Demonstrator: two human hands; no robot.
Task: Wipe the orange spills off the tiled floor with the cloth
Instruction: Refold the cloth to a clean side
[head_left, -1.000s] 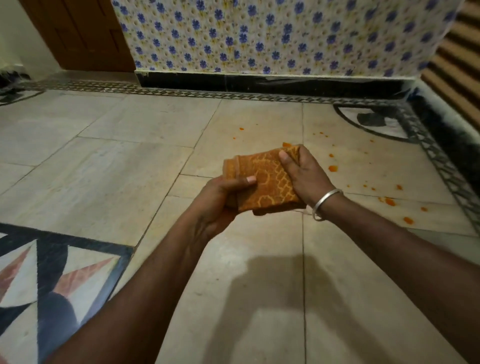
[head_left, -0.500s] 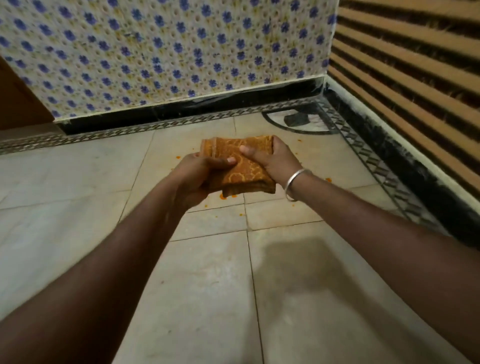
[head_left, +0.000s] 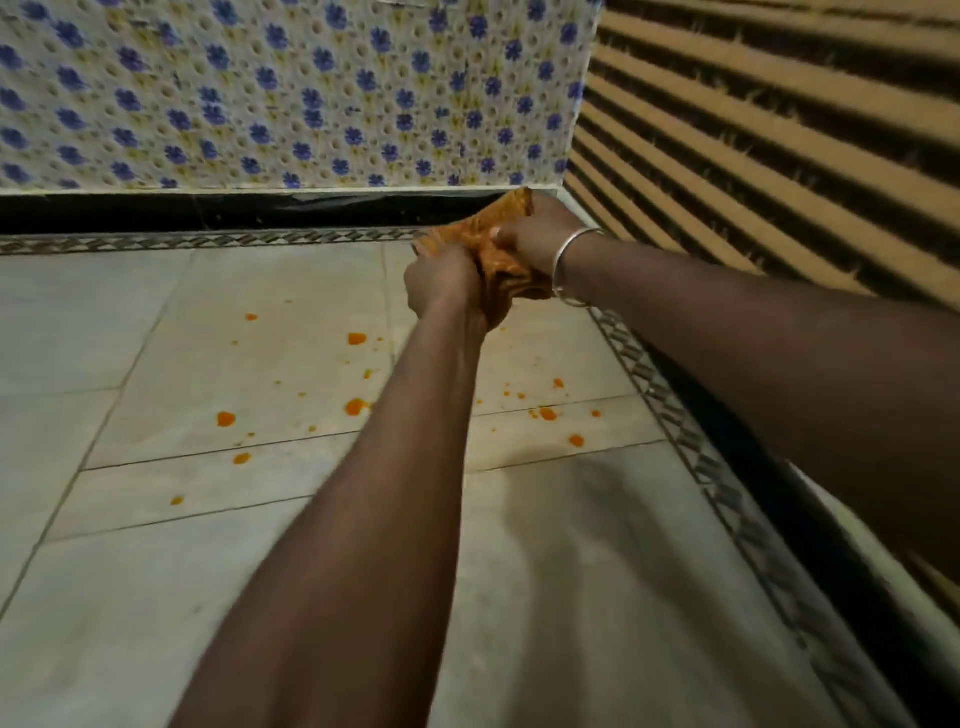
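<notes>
The cloth (head_left: 498, 249), flat a second earlier, was now bunched; left hand (head_left: 441, 280) and right hand (head_left: 530, 239) fingers clenched it above the orange spills (head_left: 356, 407); wiping had not begun.

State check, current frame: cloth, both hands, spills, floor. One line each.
cloth: bunched, held in the air by both hands, off the floor
left hand: closed on the cloth
right hand: closed on the cloth, bangle on its wrist
orange spills: scattered drops, unwiped
tiled floor: dry-looking apart from the drops
</notes>
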